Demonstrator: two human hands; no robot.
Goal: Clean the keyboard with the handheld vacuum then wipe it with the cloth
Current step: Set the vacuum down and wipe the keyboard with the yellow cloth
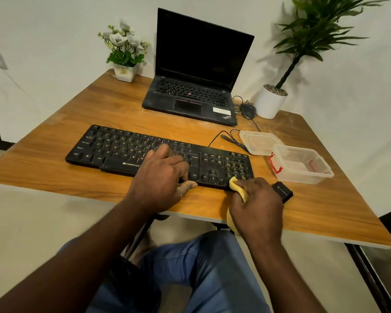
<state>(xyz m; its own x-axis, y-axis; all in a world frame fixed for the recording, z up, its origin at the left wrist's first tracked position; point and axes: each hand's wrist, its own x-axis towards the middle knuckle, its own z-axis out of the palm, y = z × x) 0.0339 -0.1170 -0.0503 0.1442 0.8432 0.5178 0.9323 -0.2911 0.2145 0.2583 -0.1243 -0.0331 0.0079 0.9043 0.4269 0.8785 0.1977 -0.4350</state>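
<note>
An open ThinkPad laptop (190, 102) stands at twelve o'clock from the black keyboard (113, 150), a mouse (247, 110) at one and a clear box (303, 177) at three. ZEBRONICS is printed on the keyboard's front edge. The left hand (160, 179) lies flat, fingers straight, across its middle keys, while the right hand (257, 204), at five o'clock, clutches a yellow cloth (234, 184) against its corner, the small black vacuum (283, 192) just beyond.

One keyboard (113, 150), one laptop (190, 102), two potted plants (124, 53) (271, 101), one mouse (247, 110), one cloth (234, 184), one container (303, 175), one lid (257, 141)
</note>
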